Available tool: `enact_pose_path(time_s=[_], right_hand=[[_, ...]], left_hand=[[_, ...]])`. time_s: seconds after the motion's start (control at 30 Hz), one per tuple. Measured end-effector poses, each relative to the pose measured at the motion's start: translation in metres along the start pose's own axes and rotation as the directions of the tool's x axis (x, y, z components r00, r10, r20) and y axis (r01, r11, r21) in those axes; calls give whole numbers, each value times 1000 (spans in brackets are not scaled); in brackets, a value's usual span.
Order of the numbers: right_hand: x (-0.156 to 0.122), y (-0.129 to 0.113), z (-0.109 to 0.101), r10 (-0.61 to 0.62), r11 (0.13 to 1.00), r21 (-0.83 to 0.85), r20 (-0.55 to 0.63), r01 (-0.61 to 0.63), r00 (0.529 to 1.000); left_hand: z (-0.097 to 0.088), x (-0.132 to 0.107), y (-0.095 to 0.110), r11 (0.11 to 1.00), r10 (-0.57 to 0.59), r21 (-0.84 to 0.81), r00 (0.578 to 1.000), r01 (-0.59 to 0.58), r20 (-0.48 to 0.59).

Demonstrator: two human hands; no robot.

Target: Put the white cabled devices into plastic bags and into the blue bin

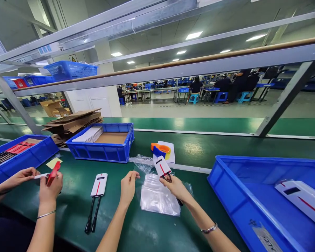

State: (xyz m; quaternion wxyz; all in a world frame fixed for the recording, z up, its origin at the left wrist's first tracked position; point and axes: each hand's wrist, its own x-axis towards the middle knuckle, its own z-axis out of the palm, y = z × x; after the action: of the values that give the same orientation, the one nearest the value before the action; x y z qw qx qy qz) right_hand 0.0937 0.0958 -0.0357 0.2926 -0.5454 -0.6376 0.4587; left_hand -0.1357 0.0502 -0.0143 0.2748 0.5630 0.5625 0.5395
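My right hand (176,187) is closed round the black leads of a small flat white device (162,166) with a red stripe and a dark window. Under it lies a stack of clear plastic bags (160,196). My left hand (128,185) has thumb and fingers pinched at the left edge of the clear film; the exact grip is hard to see. A similar white device (99,184), with two black leads, rests on the green bench to the left. Crumpled clear film (144,162) lies behind the stack.
At left, a co-worker's hands (51,185) hold a white piece and a red one. A blue bin (252,210) at right contains a white device. Blue trays (102,154) stand behind, beside stacked cardboard (73,122). An orange tape roll (164,148) sits mid-bench. A metal shelf frame spans above.
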Motion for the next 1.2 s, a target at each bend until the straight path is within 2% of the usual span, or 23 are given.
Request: enact_pose_path(time_s=[0.1, 0.17, 0.27, 0.4, 0.5, 0.63, 0.8, 0.87, 0.9, 0.97, 1.03, 1.1, 1.2], right_hand=[[2, 15, 0, 32, 997, -65, -80, -38, 996], [2, 20, -6, 44, 995, -82, -127, -55, 991], [-1, 16, -23, 48, 996, -65, -206, -63, 977], [-15, -10, -39, 32, 998, 67, -270, -15, 962], [-40, -38, -29, 2, 979, 197, -215, 42, 977], [-74, -68, -1, -36, 960, 276, -75, 56, 997], [-91, -77, 15, -102, 953, 290, 46, 85, 994], [-91, -74, 16, -118, 950, 296, 46, 100, 992], [-90, -72, 16, -126, 948, 298, 38, 109, 991], [-88, -68, 18, -132, 949, 292, 12, 123, 991], [-86, -65, 22, -132, 953, 275, -12, 130, 991], [-86, -60, 29, -137, 955, 263, -27, 139, 990], [-85, -50, 42, -136, 952, 266, -76, 151, 988]], left_hand=[[-19, 1, 2, 1000, -28, 5, 998, 28, -55], [-31, -1, 11, 999, -28, 19, 998, 29, -49], [-44, -11, 29, 999, -22, 40, 998, 20, 58], [-43, -28, 51, 998, -51, 46, 972, 42, 230], [-36, -38, 62, 997, -79, 45, 945, 68, 318], [-29, -46, 70, 996, -78, 67, 926, 57, 370], [-31, -54, 71, 994, -82, 95, 915, 48, 395], [-30, -58, 68, 990, -71, 143, 930, 20, 360], [-29, -61, 66, 983, -35, 181, 955, -20, 293], [-24, -67, 62, 954, 113, 271, 991, -128, 70], [-16, -74, 57, 917, 265, 337, 958, -214, -111], [-6, -80, 54, 918, 285, 322, 950, -233, -126], [10, -81, 49, 976, 99, 199, 995, -93, -21]])
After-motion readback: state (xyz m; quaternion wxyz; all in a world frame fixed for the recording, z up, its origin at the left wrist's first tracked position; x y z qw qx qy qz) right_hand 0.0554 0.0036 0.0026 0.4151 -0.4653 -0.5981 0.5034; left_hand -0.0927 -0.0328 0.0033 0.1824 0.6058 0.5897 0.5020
